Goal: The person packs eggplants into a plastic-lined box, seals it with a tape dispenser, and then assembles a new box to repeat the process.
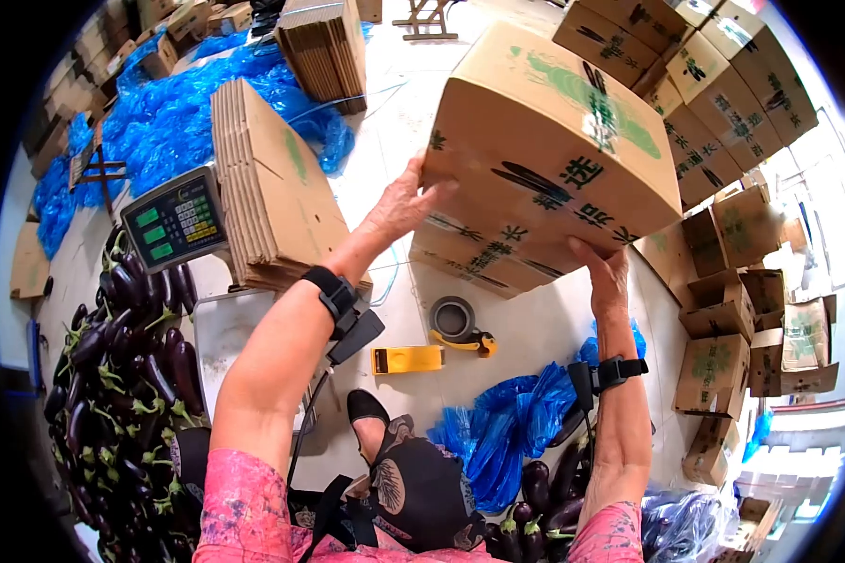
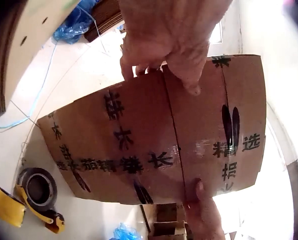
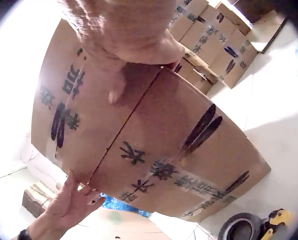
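Observation:
Both hands hold a printed cardboard box (image 1: 545, 103), tilted, in front of the body. It sits over a second taped carton (image 1: 479, 258), and a dark seam runs between the two. My left hand (image 1: 408, 202) holds the box at its left side, near the seam. In the left wrist view the left thumb (image 2: 189, 80) lies on the printed face, the other fingers at the edge. On the opposite side my right hand (image 1: 606, 267) holds the box, its thumb (image 3: 117, 90) against the same face; its other fingers are mostly hidden.
Tape dispenser (image 1: 453, 319) and yellow block (image 1: 407, 359) lie on the floor. Flat cartons (image 1: 272, 188) stand left behind a digital scale (image 1: 174, 216). Eggplants (image 1: 122, 375) heap at left. Stacked boxes (image 1: 723, 94) fill the right; blue plastic (image 1: 507, 422) lies near the legs.

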Tool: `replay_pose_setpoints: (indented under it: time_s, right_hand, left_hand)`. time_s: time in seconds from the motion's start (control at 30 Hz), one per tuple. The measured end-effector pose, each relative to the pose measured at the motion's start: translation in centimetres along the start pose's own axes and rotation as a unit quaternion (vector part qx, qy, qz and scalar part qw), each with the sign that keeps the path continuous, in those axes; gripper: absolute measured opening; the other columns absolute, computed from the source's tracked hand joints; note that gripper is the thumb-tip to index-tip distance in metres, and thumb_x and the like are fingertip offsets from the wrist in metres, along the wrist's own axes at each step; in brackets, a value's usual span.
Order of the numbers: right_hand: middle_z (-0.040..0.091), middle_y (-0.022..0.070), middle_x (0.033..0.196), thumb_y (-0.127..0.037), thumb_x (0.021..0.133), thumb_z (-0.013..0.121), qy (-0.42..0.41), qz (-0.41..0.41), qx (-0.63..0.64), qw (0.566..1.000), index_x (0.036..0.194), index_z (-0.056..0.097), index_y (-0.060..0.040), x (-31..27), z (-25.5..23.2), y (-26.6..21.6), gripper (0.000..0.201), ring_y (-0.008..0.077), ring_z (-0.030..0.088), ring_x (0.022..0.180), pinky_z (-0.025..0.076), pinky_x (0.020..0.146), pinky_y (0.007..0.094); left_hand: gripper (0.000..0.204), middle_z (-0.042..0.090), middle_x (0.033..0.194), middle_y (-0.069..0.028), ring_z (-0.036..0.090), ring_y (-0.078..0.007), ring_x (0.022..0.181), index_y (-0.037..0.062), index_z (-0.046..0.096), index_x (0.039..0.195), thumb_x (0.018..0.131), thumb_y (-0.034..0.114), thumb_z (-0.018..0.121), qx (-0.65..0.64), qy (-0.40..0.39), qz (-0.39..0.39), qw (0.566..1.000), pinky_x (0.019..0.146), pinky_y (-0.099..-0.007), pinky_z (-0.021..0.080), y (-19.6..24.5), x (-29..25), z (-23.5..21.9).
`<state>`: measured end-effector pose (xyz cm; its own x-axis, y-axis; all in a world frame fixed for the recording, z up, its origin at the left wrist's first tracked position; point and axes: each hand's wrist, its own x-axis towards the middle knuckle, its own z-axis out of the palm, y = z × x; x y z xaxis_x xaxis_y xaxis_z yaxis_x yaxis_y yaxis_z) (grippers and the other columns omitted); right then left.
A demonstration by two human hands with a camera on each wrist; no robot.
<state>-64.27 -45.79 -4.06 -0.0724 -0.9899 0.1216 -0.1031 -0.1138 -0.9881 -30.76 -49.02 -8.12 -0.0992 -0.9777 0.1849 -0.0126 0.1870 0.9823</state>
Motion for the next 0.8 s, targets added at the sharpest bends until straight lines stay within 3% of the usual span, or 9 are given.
replay_pose_setpoints:
  time_s: [0.13, 0.17, 0.2, 0.27, 0.4, 0.47, 0.67, 0.7, 0.8]
  right_hand:
    - [0.061, 0.0117, 0.128, -0.019, 0.087, 0.077, 0.062, 0.02, 0.005, 0.998, 0.133, 0.051, -0.0015, -1.7, 0.6, 1.4, 0.056, 0.0203, 0.054, 0.123, 0.037, 0.108, 0.0336]
    - [0.058, 0.0126, 0.132, -0.023, 0.089, 0.076, 0.082, 0.058, 0.034, 0.994, 0.135, 0.049, -0.001, -2.5, 0.8, 2.7, 0.057, 0.0206, 0.052, 0.125, 0.036, 0.109, 0.034]
    - [0.052, 0.0136, 0.139, -0.03, 0.092, 0.072, 0.172, 0.122, 0.008, 0.978, 0.141, 0.044, -0.0019, -5.0, 2.0, 2.7, 0.063, 0.0228, 0.05, 0.127, 0.035, 0.109, 0.0365]
    - [0.049, 0.0133, 0.141, -0.033, 0.094, 0.068, 0.161, 0.179, -0.024, 0.97, 0.149, 0.035, -0.004, -8.8, 3.4, 4.3, 0.07, 0.0242, 0.049, 0.129, 0.037, 0.107, 0.0423]
    - [0.064, 0.0073, 0.121, -0.036, 0.096, 0.064, -0.118, 0.278, -0.013, 0.953, 0.132, 0.057, -0.003, -13.2, 10.6, 4.1, 0.05, 0.0183, 0.06, 0.112, 0.047, 0.093, 0.0358]
    - [0.065, 0.008, 0.119, -0.037, 0.096, 0.064, -0.18, 0.195, -0.044, 0.963, 0.127, 0.062, -0.002, -12.2, 16.3, 1.3, 0.047, 0.0162, 0.06, 0.107, 0.049, 0.087, 0.0321]
    - [0.06, 0.0209, 0.131, -0.046, 0.094, 0.066, -0.281, 0.009, -0.124, 0.952, 0.134, 0.054, 0.0066, -5.1, 32.5, -1.6, 0.067, 0.0255, 0.058, 0.119, 0.046, 0.099, 0.0349]
    - [0.058, 0.023, 0.133, -0.049, 0.092, 0.067, -0.297, 0.0, -0.138, 0.945, 0.135, 0.051, 0.008, -4.8, 34.8, -1.7, 0.073, 0.0272, 0.055, 0.123, 0.044, 0.102, 0.036]
    - [0.053, 0.0262, 0.138, -0.056, 0.088, 0.069, -0.331, 0.047, -0.096, 0.938, 0.139, 0.047, 0.0082, -4.8, 38.0, -1.4, 0.085, 0.0305, 0.05, 0.131, 0.042, 0.106, 0.0378]
  left_hand:
    - [0.08, 0.051, 0.143, -0.0246, 0.048, -0.0305, 0.137, 0.0066, 0.027, 0.155, 0.091, 0.031, 0.069, 0.044, -0.009, -0.026, 0.999, 0.113, -0.0355, 0.038, 0.3, -2.6, -0.3]
    - [0.077, 0.055, 0.138, -0.0232, 0.053, -0.0305, 0.131, 0.0053, 0.031, 0.153, 0.09, 0.027, 0.069, 0.116, 0.007, -0.015, 0.993, 0.109, -0.0363, 0.042, -0.8, -3.4, -0.7]
    - [0.074, 0.062, 0.128, -0.0208, 0.059, -0.029, 0.12, 0.0039, 0.034, 0.151, 0.09, 0.029, 0.069, 0.069, -0.039, -0.096, 0.992, 0.104, -0.0373, 0.046, 0.4, -4.9, -1.2]
    - [0.056, 0.068, 0.118, -0.0177, 0.065, -0.0253, 0.108, 0.0013, 0.052, 0.138, 0.092, 0.029, 0.068, 0.094, -0.041, -0.038, 0.994, 0.094, -0.037, 0.052, -0.1, -9.1, -1.8]
    - [0.028, 0.072, 0.095, -0.0218, 0.072, -0.0304, 0.088, -0.0017, 0.067, 0.113, 0.092, 0.016, 0.063, 0.157, 0.053, -0.052, 0.985, 0.078, -0.0382, 0.055, 4.7, -17.2, -3.1]
    - [0.023, 0.071, 0.09, -0.015, 0.069, -0.0225, 0.078, 0.0022, 0.068, 0.113, 0.093, 0.01, 0.063, 0.127, 0.146, -0.047, 0.98, 0.075, -0.0331, 0.054, 4.6, -20.4, -4.2]
    - [0.039, 0.059, 0.118, -0.0169, 0.057, -0.0332, 0.109, 0.0029, 0.062, 0.123, 0.084, 0.002, 0.067, 0.441, 0.329, 0.11, 0.828, 0.098, -0.0411, 0.046, 8.3, -22.8, -9.1]
    - [0.051, 0.049, 0.136, -0.0183, 0.044, -0.038, 0.127, 0.0049, 0.058, 0.13, 0.081, 0.005, 0.07, 0.444, 0.327, 0.082, 0.831, 0.108, -0.0466, 0.036, 7.4, -22.6, -10.4]
    - [0.058, 0.044, 0.145, -0.0188, 0.038, -0.0389, 0.134, 0.0078, 0.057, 0.134, 0.079, 0.014, 0.077, 0.463, 0.312, 0.075, 0.827, 0.112, -0.0481, 0.033, 6.8, -20.4, -12.8]
